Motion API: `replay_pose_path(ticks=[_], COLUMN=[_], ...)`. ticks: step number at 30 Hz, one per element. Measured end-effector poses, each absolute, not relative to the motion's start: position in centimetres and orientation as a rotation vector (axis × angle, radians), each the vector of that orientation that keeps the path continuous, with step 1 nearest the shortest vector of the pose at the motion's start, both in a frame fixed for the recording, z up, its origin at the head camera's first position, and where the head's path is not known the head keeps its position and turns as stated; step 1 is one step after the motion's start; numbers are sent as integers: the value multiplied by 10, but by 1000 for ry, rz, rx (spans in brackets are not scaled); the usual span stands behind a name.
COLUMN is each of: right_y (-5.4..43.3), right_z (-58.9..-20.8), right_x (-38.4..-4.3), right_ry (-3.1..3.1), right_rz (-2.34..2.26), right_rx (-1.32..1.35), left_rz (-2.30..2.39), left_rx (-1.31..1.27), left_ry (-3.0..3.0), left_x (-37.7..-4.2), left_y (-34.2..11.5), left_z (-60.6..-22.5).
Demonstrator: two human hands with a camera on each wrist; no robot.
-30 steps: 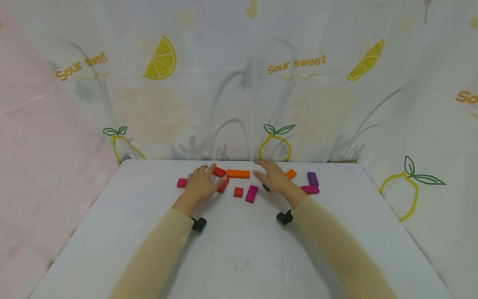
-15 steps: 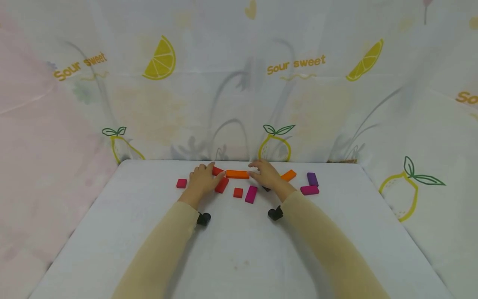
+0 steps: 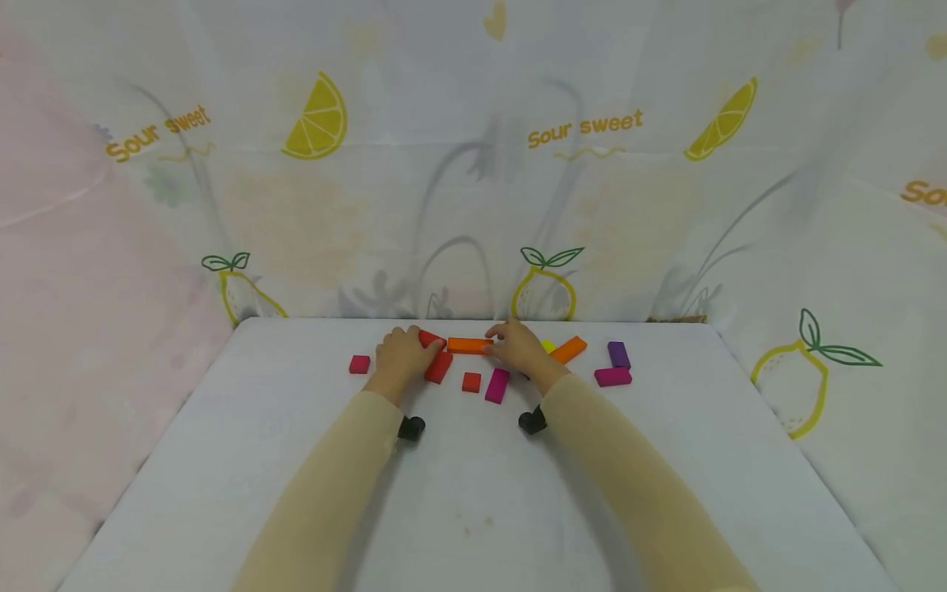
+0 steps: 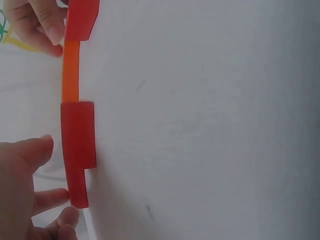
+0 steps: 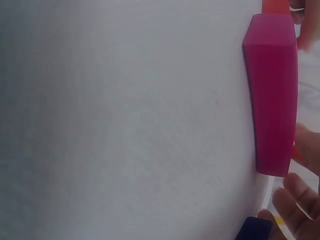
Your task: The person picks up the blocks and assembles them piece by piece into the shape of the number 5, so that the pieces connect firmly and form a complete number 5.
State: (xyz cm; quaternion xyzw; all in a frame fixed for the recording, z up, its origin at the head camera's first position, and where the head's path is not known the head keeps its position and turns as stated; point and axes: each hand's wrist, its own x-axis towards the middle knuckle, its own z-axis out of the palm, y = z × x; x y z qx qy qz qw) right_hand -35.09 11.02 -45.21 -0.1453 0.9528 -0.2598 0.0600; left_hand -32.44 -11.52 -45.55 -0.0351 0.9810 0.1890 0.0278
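Note:
My left hand (image 3: pixel 403 355) is at the red blocks at the back of the table. A fingertip meets the end of the rear red block (image 4: pixel 77 192), and the thumb stands apart in the left wrist view. A nearer red block (image 3: pixel 439 367) lies below the thumb. My right hand (image 3: pixel 518 347), fingers loosely bent, has its thumb and fingertips right at the right end of the long orange block (image 3: pixel 468 346). A magenta block (image 3: pixel 497 385) lies below that hand. In the right wrist view a dark block (image 5: pixel 254 229) shows near its fingers.
A small red cube (image 3: pixel 471 382) lies between the hands. A pinkish-red block (image 3: pixel 359 364) is left. Rightward lie a yellow block (image 3: pixel 548 346), another orange block (image 3: pixel 569 350), a purple block (image 3: pixel 618 355) and another magenta block (image 3: pixel 612 377). A printed cloth backdrop rises behind the table.
The right hand has moved left to the long orange block's end, uncovering the yellow block. The left hand has shifted slightly right, closer over the red blocks. The blocks look unmoved.

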Motion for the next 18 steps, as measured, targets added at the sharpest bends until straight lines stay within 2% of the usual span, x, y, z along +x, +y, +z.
replay_pose_path(ticks=[18], right_y=[106], right_z=[-451], right_x=[-354], right_ry=[2899], right_rz=[-746], right_rx=[-368], left_rz=[792], left_rx=[-248], left_ry=[2995], left_x=[-331], left_y=[-111], left_z=[-455])
